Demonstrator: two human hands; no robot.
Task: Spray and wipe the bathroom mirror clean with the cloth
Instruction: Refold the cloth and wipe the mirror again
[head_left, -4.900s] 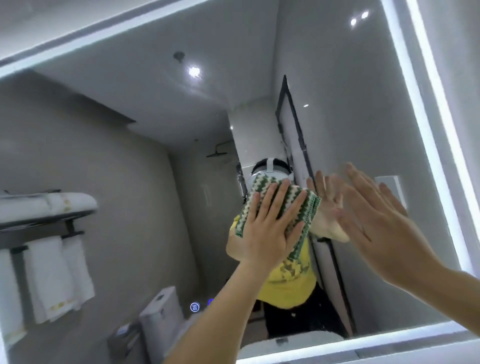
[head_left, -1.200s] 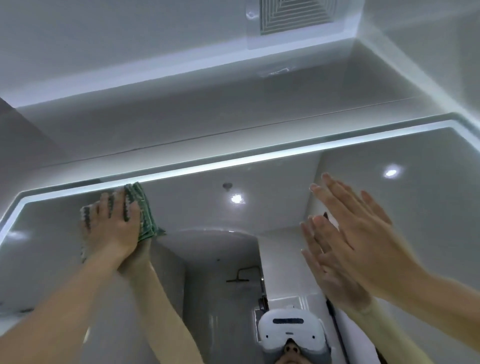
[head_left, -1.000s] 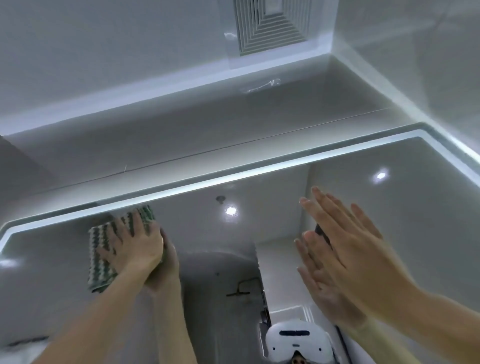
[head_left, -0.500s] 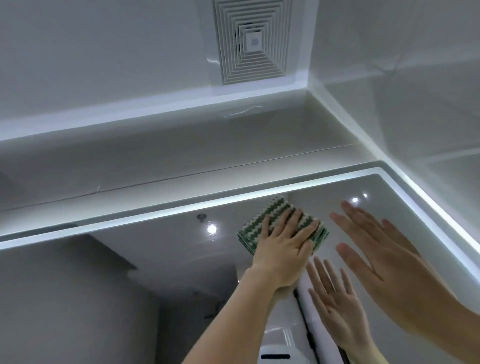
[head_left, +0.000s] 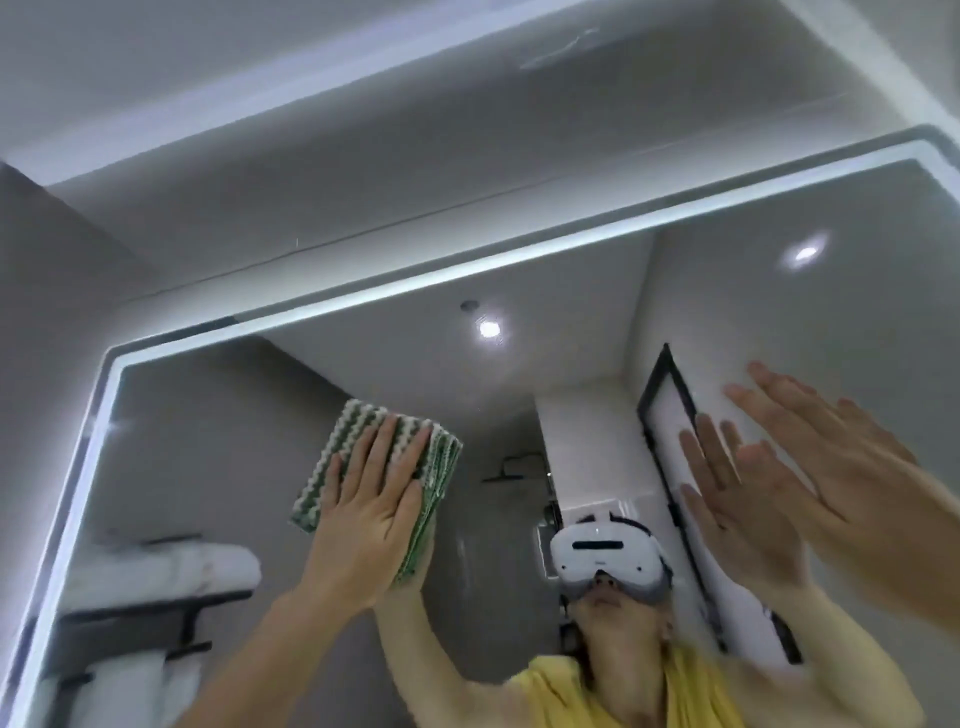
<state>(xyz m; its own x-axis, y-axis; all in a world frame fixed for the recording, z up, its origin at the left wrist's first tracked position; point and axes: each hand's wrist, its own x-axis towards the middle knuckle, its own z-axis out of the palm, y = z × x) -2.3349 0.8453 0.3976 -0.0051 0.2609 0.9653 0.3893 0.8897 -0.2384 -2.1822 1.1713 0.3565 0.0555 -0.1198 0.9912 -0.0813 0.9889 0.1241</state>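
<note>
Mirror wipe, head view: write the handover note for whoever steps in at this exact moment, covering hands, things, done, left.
Left hand: fingers straight, pressing the folded green-and-white cloth flat on the mirror, in its upper left part, below the lit top edge.
Right hand: open, fingers spread, raised at the glass on the right; contact cannot be told.
Spray bottle: not in view.
Done: wiping is under way; how much glass is already clean cannot be judged from this view.
Left: probably carry on across the remaining glass, including the lower part out of frame.
</note>
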